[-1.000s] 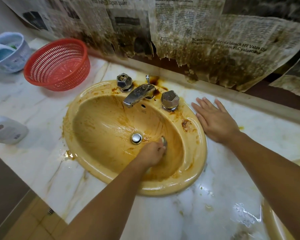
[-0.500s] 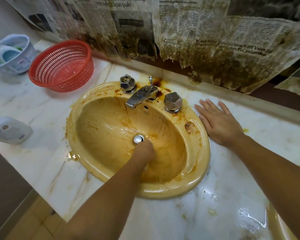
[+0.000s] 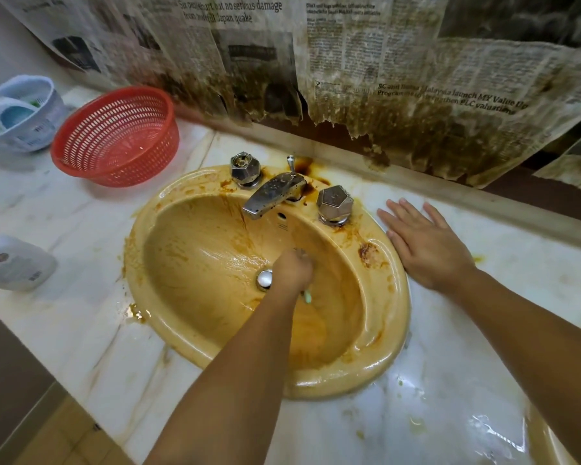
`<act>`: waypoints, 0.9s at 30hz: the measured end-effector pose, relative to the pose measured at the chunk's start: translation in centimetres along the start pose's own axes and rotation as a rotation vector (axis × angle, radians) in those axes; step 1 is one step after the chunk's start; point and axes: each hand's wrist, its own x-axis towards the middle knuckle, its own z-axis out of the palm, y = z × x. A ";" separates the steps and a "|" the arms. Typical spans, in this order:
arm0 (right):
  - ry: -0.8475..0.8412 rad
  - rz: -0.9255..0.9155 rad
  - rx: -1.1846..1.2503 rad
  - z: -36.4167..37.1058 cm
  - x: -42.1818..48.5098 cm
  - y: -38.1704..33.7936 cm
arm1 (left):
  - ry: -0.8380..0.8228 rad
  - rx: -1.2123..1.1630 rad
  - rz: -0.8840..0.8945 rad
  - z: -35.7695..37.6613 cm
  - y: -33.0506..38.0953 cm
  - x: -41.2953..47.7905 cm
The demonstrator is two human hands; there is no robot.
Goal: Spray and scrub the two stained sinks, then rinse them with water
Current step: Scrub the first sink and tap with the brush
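The sink (image 3: pixel 388 297) is seen to be glazed yellow ceramic, glossy and smooth, smeared with dull brown stains that are thickest on its rim at two o'clock. The tap (image 3: pixel 272 194), the faceted handles (image 3: pixel 335 204) and the drain plug (image 3: pixel 264 280) are made of bright chromed metal, the tap being speckled with grime. The countertop (image 3: pixel 81 263) appears to be polished pale marble, wet and mirror-glossy at five o'clock from the sink. At ten o'clock a red basket (image 3: pixel 114 139) of perforated plastic is set. At twelve o'clock matt newspaper (image 3: pixel 366 62) is hung, soaked brown and ragged along its lower edge. A pale green plastic brush handle (image 3: pixel 307 297) is gripped in the left hand (image 3: pixel 291 273).
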 end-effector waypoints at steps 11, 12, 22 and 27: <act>0.000 0.006 -0.011 -0.1 0.0 0.0 | -0.096 0.492 -0.022 -0.4 -3.0 -0.4; -0.001 0.004 -0.011 -0.1 0.0 0.0 | -0.084 0.361 -0.014 -0.2 -2.0 -0.4; -0.006 0.017 -0.033 -0.1 -0.2 -0.2 | -0.343 0.727 0.266 -0.2 -4.8 -3.5; -0.021 0.139 -0.020 0.3 -0.9 -0.9 | -0.378 1.150 0.117 -5.8 -7.0 -2.5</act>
